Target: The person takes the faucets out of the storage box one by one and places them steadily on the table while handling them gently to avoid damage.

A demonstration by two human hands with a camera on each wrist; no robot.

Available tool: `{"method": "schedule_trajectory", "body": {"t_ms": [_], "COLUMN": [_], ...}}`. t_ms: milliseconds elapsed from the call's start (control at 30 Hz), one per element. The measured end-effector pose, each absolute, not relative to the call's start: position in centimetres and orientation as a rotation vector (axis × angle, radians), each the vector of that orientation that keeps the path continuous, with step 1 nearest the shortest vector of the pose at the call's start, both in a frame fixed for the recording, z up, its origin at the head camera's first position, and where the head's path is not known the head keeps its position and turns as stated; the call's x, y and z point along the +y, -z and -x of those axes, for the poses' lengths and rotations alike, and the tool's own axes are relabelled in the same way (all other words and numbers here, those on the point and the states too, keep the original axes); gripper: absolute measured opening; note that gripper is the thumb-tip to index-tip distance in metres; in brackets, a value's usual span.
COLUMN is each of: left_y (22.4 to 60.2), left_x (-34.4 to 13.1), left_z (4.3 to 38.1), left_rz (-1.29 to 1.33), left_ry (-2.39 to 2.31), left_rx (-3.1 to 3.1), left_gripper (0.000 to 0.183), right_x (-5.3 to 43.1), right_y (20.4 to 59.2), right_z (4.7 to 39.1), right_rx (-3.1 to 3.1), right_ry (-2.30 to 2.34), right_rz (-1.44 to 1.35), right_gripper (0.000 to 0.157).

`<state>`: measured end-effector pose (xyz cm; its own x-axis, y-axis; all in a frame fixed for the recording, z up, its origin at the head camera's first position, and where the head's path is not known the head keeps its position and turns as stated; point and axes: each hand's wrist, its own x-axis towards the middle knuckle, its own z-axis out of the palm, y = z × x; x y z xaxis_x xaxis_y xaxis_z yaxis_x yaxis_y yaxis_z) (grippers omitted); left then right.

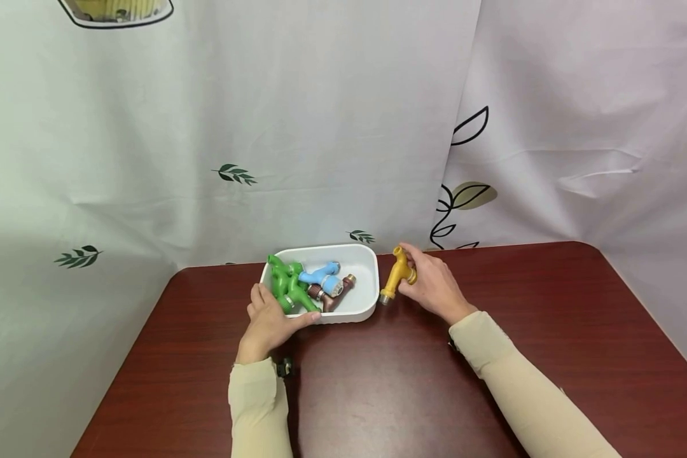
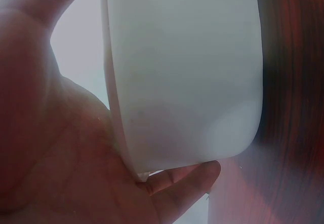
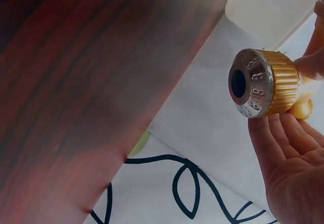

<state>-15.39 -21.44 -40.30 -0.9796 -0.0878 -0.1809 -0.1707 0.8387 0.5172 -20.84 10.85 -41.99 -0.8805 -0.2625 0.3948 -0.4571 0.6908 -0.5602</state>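
Note:
A white plastic tub stands near the table's back edge. My left hand grips its front left corner, fingers along the left side and thumb over the front rim; in the left wrist view fingertips touch the outer wall. Beside the tub's right end, my right hand holds a yellow tap with a metal threaded end pointing down. Its ribbed collar and silver cap face the right wrist camera. Inside the tub lie green taps, a light blue tap and a brown tap.
The dark reddish wooden table extends in front of the tub and to both sides. Right behind it hangs a pale curtain with leaf prints. A small dark device is at the left wrist.

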Motion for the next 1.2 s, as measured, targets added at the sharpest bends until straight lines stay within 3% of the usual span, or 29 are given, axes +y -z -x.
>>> {"method": "schedule_trajectory", "body": {"t_ms": [533, 1200], "left_y": [40.1, 40.2], "left_x": [-21.3, -21.4], "left_z": [15.3, 15.3], "left_rz": [0.205, 0.208], "left_ry": [-0.831, -0.831], "left_rx": [2.862, 2.864], "left_gripper": [0.144, 0.143], "right_x": [10.7, 9.9], "right_y": [42.8, 42.5], "right_z": [21.4, 22.2], "right_rx": [-2.792, -2.868], "right_ry": [-0.865, -0.666], "right_rz": [-0.57, -0.657], "right_gripper": [0.066, 0.052]}}
